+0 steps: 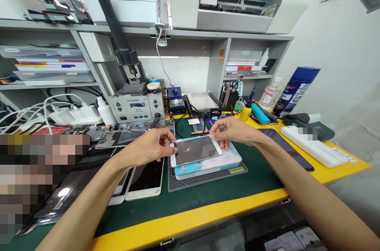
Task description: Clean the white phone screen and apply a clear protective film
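Note:
A white-framed phone screen [197, 150] is held by its two short ends, tilted slightly above a light blue and white box [208, 164]. My left hand [154, 144] pinches its left end between thumb and fingers. At the upper right corner, my right hand [228, 130] grips the other end, with some fingers behind it. The box lies on a grey perforated mat [204, 181]. Left of the mat rests a white tablet [145, 177] with a dark screen.
A hot-air rework station [133, 106] stands at the back left. Yellow edging [190, 219] borders the green work mat [261, 181]. A dark tablet [285, 148] and a long white device [314, 146] lie on the right, before a blue spray can [297, 90]. Several screens lie at left.

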{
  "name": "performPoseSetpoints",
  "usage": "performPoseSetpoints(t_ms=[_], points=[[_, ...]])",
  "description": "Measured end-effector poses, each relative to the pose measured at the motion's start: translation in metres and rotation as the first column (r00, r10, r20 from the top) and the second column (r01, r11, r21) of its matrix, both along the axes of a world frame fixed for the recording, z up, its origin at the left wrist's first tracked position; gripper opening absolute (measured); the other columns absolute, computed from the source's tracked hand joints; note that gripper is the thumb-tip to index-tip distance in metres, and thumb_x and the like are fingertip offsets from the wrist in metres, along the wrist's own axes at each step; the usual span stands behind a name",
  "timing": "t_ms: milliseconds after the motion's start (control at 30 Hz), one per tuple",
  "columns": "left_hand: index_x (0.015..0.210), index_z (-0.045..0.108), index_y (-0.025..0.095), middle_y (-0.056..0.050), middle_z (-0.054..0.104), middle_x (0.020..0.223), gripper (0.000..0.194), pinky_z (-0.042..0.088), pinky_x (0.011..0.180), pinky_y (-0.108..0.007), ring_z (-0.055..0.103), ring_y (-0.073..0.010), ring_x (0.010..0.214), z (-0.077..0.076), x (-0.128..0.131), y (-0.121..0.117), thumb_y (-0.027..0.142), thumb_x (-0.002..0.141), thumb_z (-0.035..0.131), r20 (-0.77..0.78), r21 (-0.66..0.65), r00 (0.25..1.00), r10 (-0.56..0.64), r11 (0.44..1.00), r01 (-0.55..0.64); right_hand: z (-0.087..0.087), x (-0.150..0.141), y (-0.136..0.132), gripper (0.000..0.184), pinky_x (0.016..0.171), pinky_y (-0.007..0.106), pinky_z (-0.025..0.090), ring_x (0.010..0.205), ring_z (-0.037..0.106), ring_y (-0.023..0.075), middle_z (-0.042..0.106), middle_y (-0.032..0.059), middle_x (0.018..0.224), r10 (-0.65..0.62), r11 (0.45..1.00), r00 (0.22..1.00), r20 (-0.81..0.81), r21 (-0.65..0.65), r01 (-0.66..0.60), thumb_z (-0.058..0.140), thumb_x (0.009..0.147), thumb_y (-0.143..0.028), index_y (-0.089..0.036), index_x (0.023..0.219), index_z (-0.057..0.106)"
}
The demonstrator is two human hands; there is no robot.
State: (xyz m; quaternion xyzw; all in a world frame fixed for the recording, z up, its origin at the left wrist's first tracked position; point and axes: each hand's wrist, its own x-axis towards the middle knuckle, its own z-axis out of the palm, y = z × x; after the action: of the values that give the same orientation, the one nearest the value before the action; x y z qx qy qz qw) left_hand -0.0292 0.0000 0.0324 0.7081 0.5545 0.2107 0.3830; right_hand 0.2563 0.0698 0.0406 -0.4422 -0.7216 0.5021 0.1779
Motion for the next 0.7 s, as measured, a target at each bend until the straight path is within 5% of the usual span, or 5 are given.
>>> performPoseSetpoints(t_ms=[700], points=[[0.102,0.055,0.019,0.004,0.052,0.072,0.041,0.049,0.051,-0.024,0.051,-0.0128,0.059,-0.0068,-0.0045,0.0024,0.048,0.077,0.068,0.024,-0.006,1.000,-0.003,1.000,0.004,-0.0040,0.0006,0.0023,0.025,0.042,0.021,0.052,0.043,0.062,0.0124,0.066,-0.0001,0.054,0.006,1.000,1.000,0.004,0.005,-0.006,0.078,0.073,-0.026,-0.012,0.088,0.063]])
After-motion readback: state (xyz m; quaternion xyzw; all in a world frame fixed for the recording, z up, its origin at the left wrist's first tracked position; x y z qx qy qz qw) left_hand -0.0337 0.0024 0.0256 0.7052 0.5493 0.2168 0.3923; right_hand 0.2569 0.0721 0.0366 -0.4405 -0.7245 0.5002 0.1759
